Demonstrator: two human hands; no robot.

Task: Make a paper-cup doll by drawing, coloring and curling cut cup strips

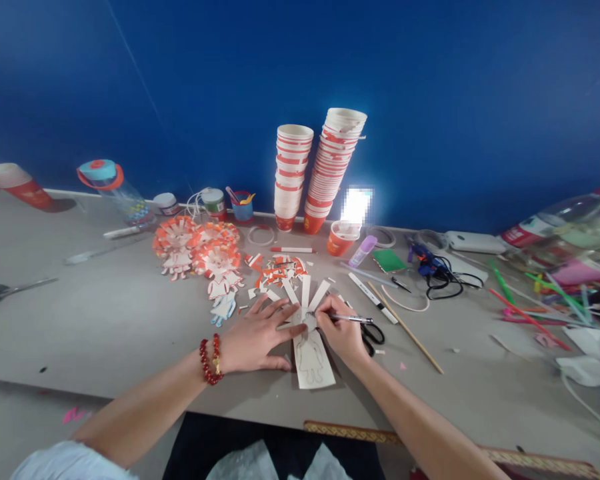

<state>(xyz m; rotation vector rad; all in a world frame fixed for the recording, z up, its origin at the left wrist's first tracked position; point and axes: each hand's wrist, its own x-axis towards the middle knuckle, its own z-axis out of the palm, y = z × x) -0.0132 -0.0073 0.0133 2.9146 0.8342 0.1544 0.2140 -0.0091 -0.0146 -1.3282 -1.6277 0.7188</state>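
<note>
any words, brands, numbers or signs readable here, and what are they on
No text can be read with certainty.
White marker: dark print along the barrel, too small to read.
Red bottle label: pale marks, too blurred to read.
Tipped paper cup: gold marks on red, too blurred to read.
Cut paper piece: a drawn figure outline, no legible words.

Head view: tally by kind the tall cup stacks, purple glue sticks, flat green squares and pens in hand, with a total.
Tall red-and-white paper-cup stacks: 2
Purple plastic glue stick: 1
Flat green square: 1
Slim clear pen in right hand: 1
Total: 5
</note>
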